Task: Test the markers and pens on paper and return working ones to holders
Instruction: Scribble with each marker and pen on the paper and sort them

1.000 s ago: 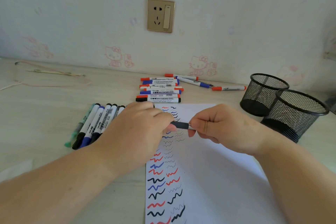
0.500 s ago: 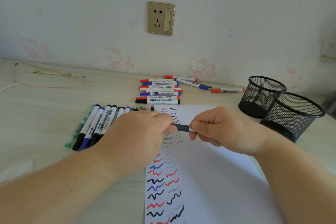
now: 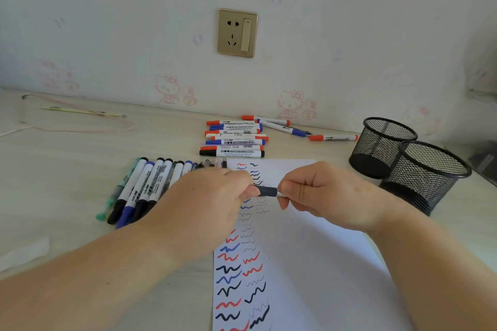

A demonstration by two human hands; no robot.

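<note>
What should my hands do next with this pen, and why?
Probably pull the two hands apart: the left hand and right hand both pinch the pen above the paper, apparently uncapping it before a test scribble.

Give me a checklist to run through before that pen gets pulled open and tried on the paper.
1. Pen held at both ends: ok, the left hand and right hand each pinch one end.
2. Pen over the paper: ok.
3. Free space to scribble: ok, the sheet's right part is blank.
4. Cap off: cannot tell, fingers hide the joint.
5. Holders ready: ok, both mesh cups stand upright at the right, with no pens visible above their rims.
6. Tested and untested piles kept apart: cannot tell which is which.
</note>
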